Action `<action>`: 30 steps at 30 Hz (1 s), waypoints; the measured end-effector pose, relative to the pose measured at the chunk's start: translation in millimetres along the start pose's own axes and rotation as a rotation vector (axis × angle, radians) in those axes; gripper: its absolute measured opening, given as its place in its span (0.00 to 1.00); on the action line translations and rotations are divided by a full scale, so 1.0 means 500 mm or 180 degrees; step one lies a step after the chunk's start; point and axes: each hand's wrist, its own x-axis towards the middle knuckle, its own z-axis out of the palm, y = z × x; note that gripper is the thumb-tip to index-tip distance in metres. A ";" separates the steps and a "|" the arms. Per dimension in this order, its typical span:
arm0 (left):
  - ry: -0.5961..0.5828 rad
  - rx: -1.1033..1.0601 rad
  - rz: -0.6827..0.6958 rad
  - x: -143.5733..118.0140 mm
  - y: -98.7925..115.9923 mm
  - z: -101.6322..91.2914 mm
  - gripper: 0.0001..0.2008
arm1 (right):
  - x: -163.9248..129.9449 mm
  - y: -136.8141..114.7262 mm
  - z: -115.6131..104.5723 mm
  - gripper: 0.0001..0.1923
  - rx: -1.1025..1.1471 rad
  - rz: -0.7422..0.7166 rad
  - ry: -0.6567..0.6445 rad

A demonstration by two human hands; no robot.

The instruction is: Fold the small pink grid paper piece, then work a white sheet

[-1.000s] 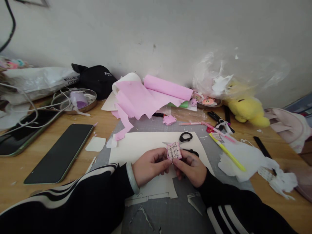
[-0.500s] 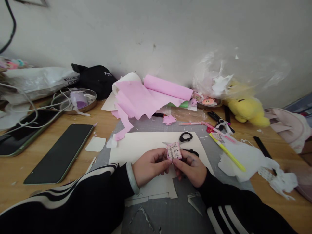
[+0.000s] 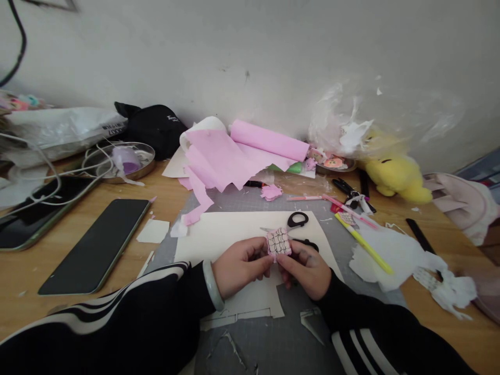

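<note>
A small pink paper piece (image 3: 278, 242) with black wavy lines drawn on it is pinched between both my hands. My left hand (image 3: 240, 265) grips its left edge and my right hand (image 3: 307, 268) grips its right edge, just above a cream paper sheet (image 3: 222, 232) lying on a grey cutting mat (image 3: 269, 338). Black-handled scissors (image 3: 299, 221) lie on the sheet right behind the piece.
Two dark phones (image 3: 97, 245) lie at the left on the wooden table. Pink paper rolls (image 3: 242, 151) sit at the back, with a metal bowl (image 3: 121, 161) and black cap (image 3: 150, 125). A yellow pen (image 3: 363, 242), white scraps (image 3: 406, 260) and a yellow plush toy (image 3: 396, 174) fill the right.
</note>
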 end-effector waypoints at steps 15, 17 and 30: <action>0.0051 0.0165 -0.0036 0.001 -0.003 -0.001 0.07 | 0.001 0.001 -0.002 0.13 -0.0057 0.0059 -0.0118; 0.0025 0.0175 -0.0058 0.001 -0.004 -0.002 0.07 | 0.001 0.002 -0.002 0.12 -0.0058 0.0050 -0.0092; 0.0083 0.0097 -0.0009 -0.002 -0.004 -0.001 0.06 | -0.001 -0.004 0.003 0.12 -0.0109 0.0073 0.0023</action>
